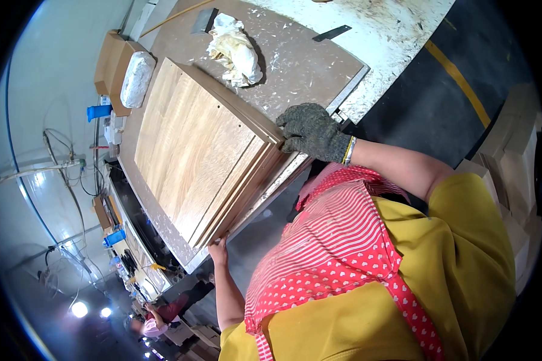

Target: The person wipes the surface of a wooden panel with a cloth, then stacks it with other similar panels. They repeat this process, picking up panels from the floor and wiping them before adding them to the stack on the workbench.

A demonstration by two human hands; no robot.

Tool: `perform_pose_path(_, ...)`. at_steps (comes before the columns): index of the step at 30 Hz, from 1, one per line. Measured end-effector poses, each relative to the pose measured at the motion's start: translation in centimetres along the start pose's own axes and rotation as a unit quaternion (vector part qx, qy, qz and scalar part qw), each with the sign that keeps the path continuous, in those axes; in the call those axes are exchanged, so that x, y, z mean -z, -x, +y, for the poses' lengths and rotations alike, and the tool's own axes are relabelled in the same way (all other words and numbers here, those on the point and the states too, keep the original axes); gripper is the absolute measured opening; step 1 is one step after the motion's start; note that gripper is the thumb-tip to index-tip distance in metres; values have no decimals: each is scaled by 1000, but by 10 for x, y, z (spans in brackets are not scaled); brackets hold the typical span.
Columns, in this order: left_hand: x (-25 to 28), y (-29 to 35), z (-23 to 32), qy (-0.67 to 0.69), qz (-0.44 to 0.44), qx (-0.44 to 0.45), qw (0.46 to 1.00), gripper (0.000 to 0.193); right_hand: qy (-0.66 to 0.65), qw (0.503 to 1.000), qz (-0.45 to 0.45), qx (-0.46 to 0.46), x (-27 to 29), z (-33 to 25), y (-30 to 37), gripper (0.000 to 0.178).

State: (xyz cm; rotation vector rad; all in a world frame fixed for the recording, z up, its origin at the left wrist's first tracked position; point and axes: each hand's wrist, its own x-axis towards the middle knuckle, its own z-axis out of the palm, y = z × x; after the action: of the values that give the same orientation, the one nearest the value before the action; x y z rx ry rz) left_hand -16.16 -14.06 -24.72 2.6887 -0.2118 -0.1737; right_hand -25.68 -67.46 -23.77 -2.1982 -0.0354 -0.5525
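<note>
A stack of pale wood-grain boards (193, 150) sits on the scuffed brown counter (307, 66), fingers of the bare left hand (219, 249) and grey-gloved right hand (317, 132) at its edges, pinching or pressing I can't tell, seemingly squaring it, next needing even pressure.

We see the wooden panels (186, 150) brightly lit and fairly sharp, with a soft sheen on top and shade down their near edges. The crumpled cloth (232, 48) casts a dark shadow to its right. Far left, two lamps (79, 310) glare through haze, and we find the distant person (155, 322) blurred. Fisheye curvature bends the outer edges into black.
</note>
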Motion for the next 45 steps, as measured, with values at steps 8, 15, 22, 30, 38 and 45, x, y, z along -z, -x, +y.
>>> perform_pose_path(8,3,3,15,-18,-15,24,999,42,65,996,55,2,1,-10,-5,51)
perform_pose_path(15,2,2,14,-10,-9,19,1000,44,124,986,51,102,-6,-15,-5,58)
perform_pose_path(22,-2,7,10,-8,24,-34,999,41,89,990,76,74,4,-39,-2,58)
perform_pose_path(30,34,4,54,163,-40,-3,986,54,37,999,3,23,8,-51,-19,68)
perform_pose_path(38,61,4,76,196,30,-72,978,103,-16,986,-113,-122,-5,-64,-40,85)
perform_pose_path(45,58,11,76,244,83,-49,965,107,215,957,-178,82,3,-2,-27,53)
